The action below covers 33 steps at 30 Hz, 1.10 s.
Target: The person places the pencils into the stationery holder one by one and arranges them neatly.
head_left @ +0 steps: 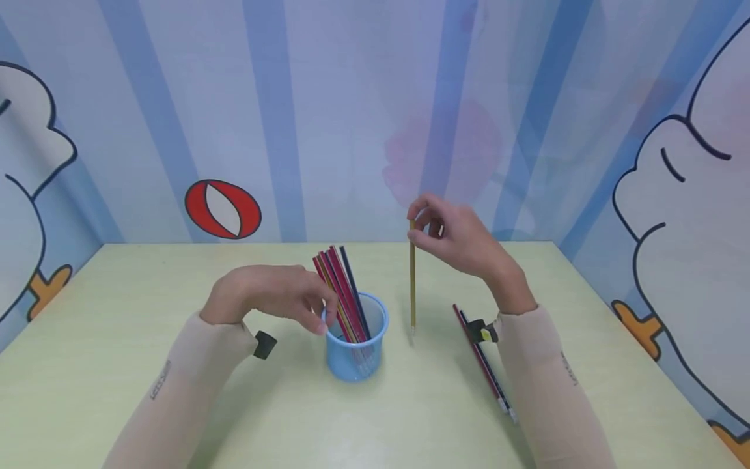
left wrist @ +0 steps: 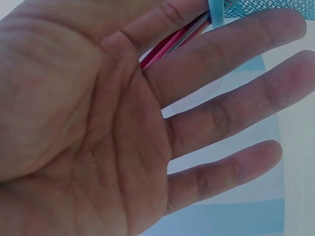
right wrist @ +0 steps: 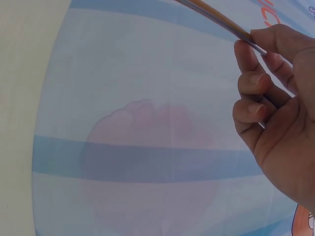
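A blue mesh pencil cup [head_left: 353,362] stands upright on the table, with several red, yellow and dark pencils [head_left: 346,290] leaning in it. My left hand [head_left: 278,293] is at the cup's left side, thumb and index finger pinching the rim [left wrist: 216,12]. In the left wrist view the other fingers stretch out past the cup. To the right of the cup, my right hand [head_left: 454,234] pinches a yellow pencil [head_left: 413,280] near its upper end. That pencil hangs nearly vertical, its pale eraser end just above or at the tabletop; contact is unclear.
Two pencils, a red one [head_left: 480,358] and a dark one [head_left: 495,378], lie side by side on the table beneath my right forearm. The pale yellow table [head_left: 135,312] ends at a blue striped backdrop [head_left: 351,130] behind and at both sides.
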Tool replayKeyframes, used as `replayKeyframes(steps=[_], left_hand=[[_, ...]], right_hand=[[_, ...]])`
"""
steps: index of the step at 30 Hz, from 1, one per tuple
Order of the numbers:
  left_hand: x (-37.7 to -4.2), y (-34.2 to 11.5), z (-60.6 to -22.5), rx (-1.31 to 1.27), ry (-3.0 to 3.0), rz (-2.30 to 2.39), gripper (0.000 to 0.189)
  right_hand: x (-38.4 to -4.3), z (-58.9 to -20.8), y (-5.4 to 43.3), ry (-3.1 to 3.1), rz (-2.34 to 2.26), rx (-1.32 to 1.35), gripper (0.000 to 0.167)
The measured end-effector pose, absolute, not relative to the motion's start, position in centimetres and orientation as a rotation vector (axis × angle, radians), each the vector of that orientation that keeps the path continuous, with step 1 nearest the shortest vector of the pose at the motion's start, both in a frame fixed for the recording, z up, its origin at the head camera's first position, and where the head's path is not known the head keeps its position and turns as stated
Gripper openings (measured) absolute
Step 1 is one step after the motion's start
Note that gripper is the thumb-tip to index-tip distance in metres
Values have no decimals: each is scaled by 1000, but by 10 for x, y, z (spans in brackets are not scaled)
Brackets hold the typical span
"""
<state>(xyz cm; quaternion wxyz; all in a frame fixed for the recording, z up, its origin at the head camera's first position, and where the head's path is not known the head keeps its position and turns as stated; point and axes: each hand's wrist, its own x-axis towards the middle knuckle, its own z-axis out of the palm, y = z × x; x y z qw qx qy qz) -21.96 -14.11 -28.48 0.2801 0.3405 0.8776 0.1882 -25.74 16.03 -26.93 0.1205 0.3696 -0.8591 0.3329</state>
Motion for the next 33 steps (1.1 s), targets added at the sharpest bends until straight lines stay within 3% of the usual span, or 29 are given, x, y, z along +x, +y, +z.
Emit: replayKeyframes(steps=[33], left_hand=[[-221,-141,-287,909,2358,508,7]], right_hand=[[-236,-258,147,-1919,1248,1130,22]])
